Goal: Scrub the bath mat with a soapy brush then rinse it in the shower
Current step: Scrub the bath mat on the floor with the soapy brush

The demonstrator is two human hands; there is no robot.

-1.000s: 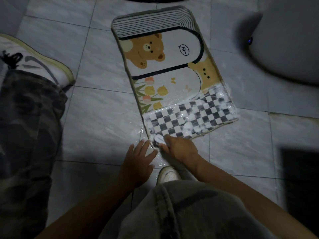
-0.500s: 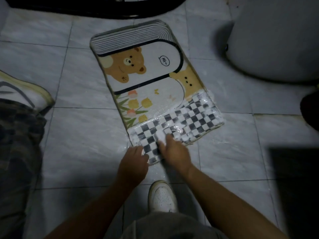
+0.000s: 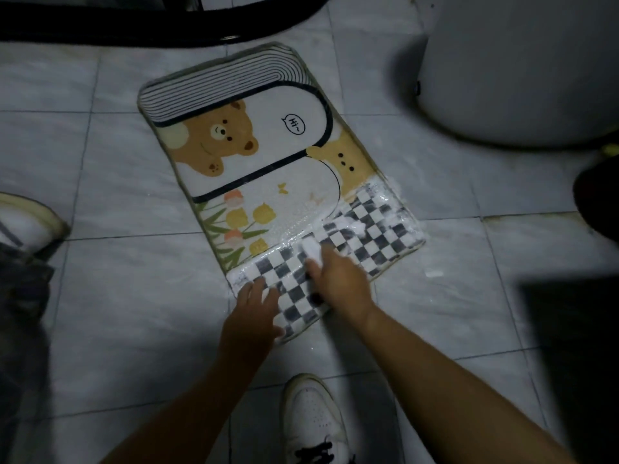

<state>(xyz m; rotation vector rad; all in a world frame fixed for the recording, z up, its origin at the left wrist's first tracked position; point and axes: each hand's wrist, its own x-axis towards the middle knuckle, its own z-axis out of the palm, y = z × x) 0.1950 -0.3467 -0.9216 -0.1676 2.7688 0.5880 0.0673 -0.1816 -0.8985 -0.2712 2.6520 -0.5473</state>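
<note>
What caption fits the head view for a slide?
Right hand holds a brush on the soapy checkered end of the bath mat; left hand rests on its corner.

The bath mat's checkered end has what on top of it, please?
Soap foam, the left hand resting flat, and the right hand gripping a white brush; its bristles are hidden.

I see the bath mat (image 3: 268,155) lying flat on the floor, skewed so its near end sits further right. Print: stripes at the far end, two bears and a "Hi~" bubble, tulips, black-white checks at the near end. The checks are wet and glossy with white foam (image 3: 392,192). The brush (image 3: 311,249), small and white, sits on the checks, gripped by my right hand (image 3: 338,283) and mostly hidden.
</note>
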